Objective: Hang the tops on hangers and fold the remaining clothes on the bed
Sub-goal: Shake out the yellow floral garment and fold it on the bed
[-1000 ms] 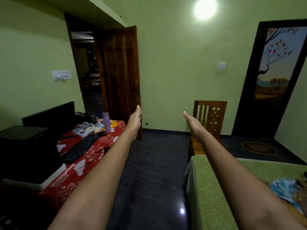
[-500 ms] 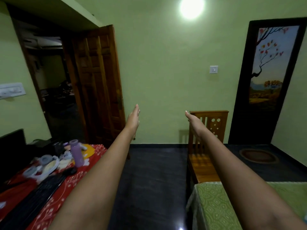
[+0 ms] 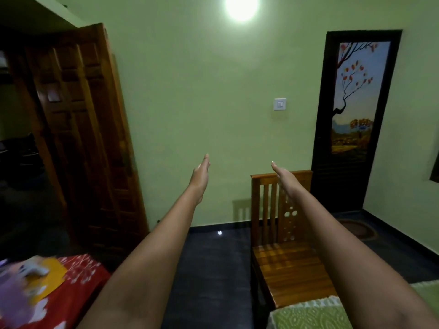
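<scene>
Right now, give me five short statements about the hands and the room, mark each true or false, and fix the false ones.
1. Both hands are stretched forward with straight fingers and hold nothing. True: the left hand and right hand are bare and empty.
2. A top hangs over the back of the wooden chair. False: nothing hangs on the chair, and its seat is bare.
3. The wooden door at the left stands open. True.
4. The right hand is pressing the wall switch. False: the switch is higher on the wall, apart from the hand.
5. The bed has a red floral cover. False: its cover is green; the red floral cloth lies at the lower left.
</scene>
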The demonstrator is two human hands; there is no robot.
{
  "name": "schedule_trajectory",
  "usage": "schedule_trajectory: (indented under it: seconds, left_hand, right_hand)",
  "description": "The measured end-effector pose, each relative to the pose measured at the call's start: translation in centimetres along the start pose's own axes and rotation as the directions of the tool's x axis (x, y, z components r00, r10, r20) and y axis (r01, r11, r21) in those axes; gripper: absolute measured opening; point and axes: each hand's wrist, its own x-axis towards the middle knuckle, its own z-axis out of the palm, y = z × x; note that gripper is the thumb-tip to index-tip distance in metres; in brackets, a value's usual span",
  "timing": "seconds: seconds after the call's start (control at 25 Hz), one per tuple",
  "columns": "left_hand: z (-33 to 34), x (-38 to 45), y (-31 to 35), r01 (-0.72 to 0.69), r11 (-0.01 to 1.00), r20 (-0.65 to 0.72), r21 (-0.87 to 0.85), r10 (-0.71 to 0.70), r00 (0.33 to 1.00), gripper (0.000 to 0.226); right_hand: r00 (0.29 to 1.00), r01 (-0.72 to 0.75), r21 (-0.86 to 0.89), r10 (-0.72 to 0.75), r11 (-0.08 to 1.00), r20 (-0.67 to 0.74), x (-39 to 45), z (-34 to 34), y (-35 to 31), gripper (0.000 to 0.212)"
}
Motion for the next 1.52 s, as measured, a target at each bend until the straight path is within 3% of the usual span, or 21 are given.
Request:
schedule_trajectory:
  seconds: [0.24,0.36,0.44,0.56,0.76,0.92,1.12,1.32,1.52]
  left_hand:
    - [13.7,12.5,1.6,-0.061,0.997,0.242,-0.053,0.072,0.968,0.061]
    - [22.9,15.1,0.7,-0.039,0.996,0.417,-0.076,0.067,0.907,0.06]
    - [29.7,15.7,0.4,-0.007,0.994,0.556,-0.107,0.065,0.828,0.059]
    - [38.9,15.1,0.6,0.008,0.992,0.725,-0.124,0.085,0.683,0.06]
    - [51.2,13.2,2.4,-0.049,0.989,0.888,-0.142,0.149,0.435,0.065]
    - [57.3,11.2,3.4,0.017,0.984,0.952,-0.175,0.164,0.259,0.068]
    - [61.7,7.3,1.7,0.055,0.984,0.981,-0.169,0.162,0.106,0.065]
    - [65.1,3.5,-1.3,0.062,0.987,0.988,-0.151,0.149,0.043,0.063]
    - [69.2,-0.5,-6.8,0.034,0.999,0.995,-0.03,0.027,0.093,0.067]
  right_hand:
    - [0.976,0.03,0.068,-0.014,0.997,-0.218,8.6,-11.1,-0.4,0.071]
    - [0.927,-0.026,0.09,0.058,0.996,-0.37,8.4,-18.3,1.8,0.072]
    - [0.862,-0.034,0.087,0.073,0.996,-0.501,6.9,-23.6,3.2,0.069]
    - [0.721,-0.061,0.098,0.112,0.993,-0.684,2.6,-30.2,3.6,0.067]
    - [0.415,-0.069,0.098,0.118,0.993,-0.902,-4.7,-37.2,2.3,0.066]
    - [0.212,-0.123,0.089,0.114,0.988,-0.971,-8.4,-38.5,1.6,0.069]
    - [0.057,-0.167,0.113,0.124,0.979,-0.991,-12.8,-38.3,3.7,0.065]
    - [-0.005,-0.234,0.222,0.228,0.946,-0.974,-16.4,-39.6,7.0,0.068]
    - [0.041,-0.346,0.352,0.389,0.87,-0.92,-19.5,-43.4,13.5,0.071]
